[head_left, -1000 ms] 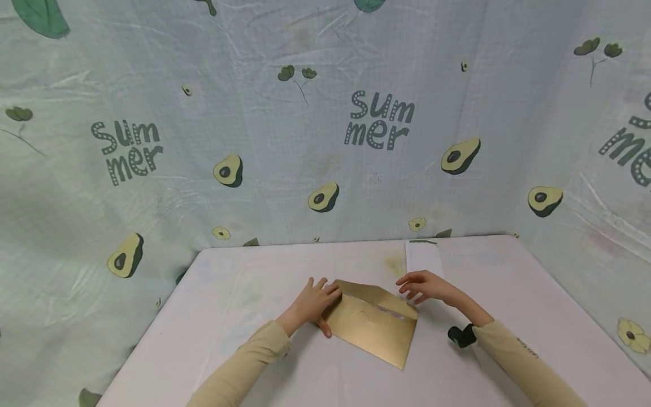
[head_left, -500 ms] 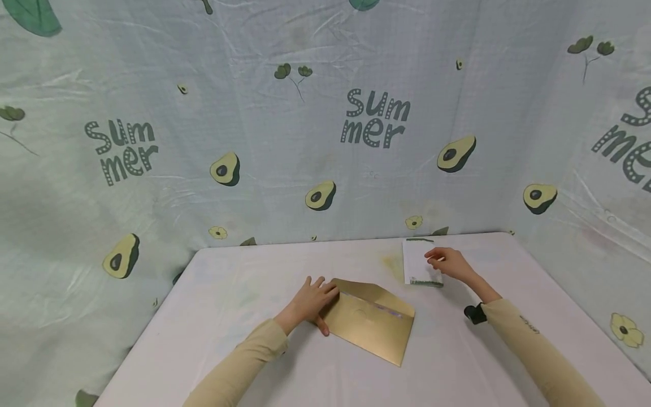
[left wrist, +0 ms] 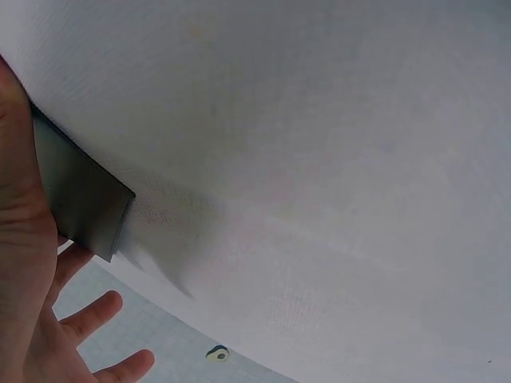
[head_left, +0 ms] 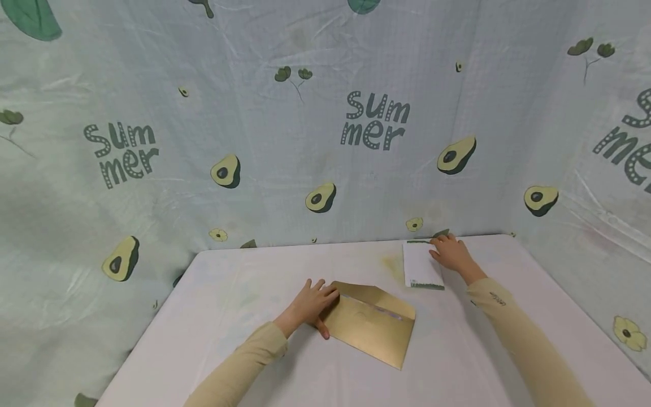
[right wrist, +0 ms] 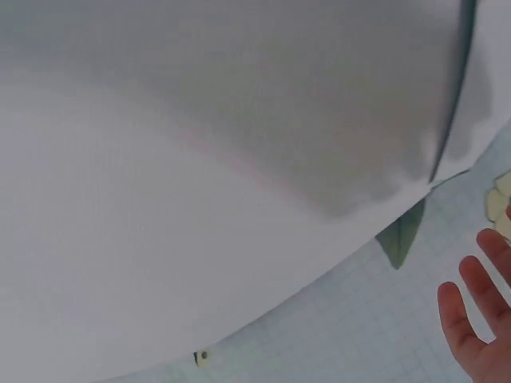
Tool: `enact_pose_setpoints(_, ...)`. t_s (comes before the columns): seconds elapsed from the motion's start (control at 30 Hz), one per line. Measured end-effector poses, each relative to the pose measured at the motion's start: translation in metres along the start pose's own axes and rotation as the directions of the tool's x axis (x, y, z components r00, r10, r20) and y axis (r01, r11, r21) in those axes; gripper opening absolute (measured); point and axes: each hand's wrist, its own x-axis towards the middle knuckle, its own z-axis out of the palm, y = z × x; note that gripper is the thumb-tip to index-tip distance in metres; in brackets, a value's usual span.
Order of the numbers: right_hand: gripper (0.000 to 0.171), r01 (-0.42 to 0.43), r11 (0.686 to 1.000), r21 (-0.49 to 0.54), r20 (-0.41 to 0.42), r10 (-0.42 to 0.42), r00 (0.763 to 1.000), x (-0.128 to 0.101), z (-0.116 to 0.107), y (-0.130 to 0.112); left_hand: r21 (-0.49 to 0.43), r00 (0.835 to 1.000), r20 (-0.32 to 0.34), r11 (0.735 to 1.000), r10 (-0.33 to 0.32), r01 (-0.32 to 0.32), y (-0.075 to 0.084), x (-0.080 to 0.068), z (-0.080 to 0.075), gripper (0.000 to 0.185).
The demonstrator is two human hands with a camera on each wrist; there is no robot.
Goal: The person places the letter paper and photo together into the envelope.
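Twelve o'clock is taken here at the far side of the head view. By the left grip (head_left: 311,305), a gold envelope (head_left: 373,332) is grasped at its end between nine and ten o'clock; the fingers are laid over the far corner, and the thumb is placed at the near edge. The flap (head_left: 373,295) of the envelope is folded outward toward twelve to one o'clock, and below it a narrow patterned strip (head_left: 389,312) can be seen in the slit.

Between one and two o'clock from the envelope, well apart from it, a white card (head_left: 417,265) is seen lying flat, with green print along its far and near edges. The right grip (head_left: 452,252) is held at the card's two o'clock corner, and nothing is seen grasped by it: its fingers are spread and mostly extended. Whether the card is touched cannot be told.

The envelope and card are carried by a pale surface (head_left: 244,316). Beige sleeves (head_left: 254,362) are seen on both arms, entering from seven and five o'clock. Around the far side, a light cloth (head_left: 285,130) is hung, printed with avocados (head_left: 225,171) and the word "summer" (head_left: 376,120).
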Motion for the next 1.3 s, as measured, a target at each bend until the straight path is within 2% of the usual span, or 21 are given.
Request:
enact_pose_setpoints(0.13, 0.036, -0.032, 0.998, -0.045, 0.055, 0.035, 0.998, 0.004, 0.008, 0.002, -0.003, 1.0, -0.01, 1.0, 0.006, -0.006, 0.002, 0.0, 0.001, 0.109)
enact_pose_setpoints(0.4, 0.049, -0.14, 0.99, 0.015, 0.136, 0.137, 0.981, 0.01, 0.013, -0.001, 0.001, 1.0, 0.021, 1.0, -0.006, 0.006, 0.001, 0.003, 0.0, 0.11)
enact_pose_setpoints(0.67, 0.056, -0.163, 0.987, 0.019, 0.229, 0.154, 0.961, 0.008, 0.01, -0.006, -0.006, 0.999, 0.032, 1.0, -0.004, 0.004, 0.002, 0.003, 0.001, 0.109)
enact_pose_setpoints(0.93, 0.058, -0.139, 0.99, -0.006, 0.231, 0.137, 0.963, 0.011, 0.016, -0.01, 0.012, 0.999, 0.033, 1.0, -0.009, 0.008, 0.001, 0.003, 0.001, 0.108)
enact_pose_setpoints(1.3, 0.068, -0.136, 0.987, -0.087, 0.16, 0.149, 0.976, 0.003, 0.02, -0.023, -0.024, 0.999, 0.03, 1.0, -0.014, 0.015, 0.001, -0.001, 0.001, 0.109)
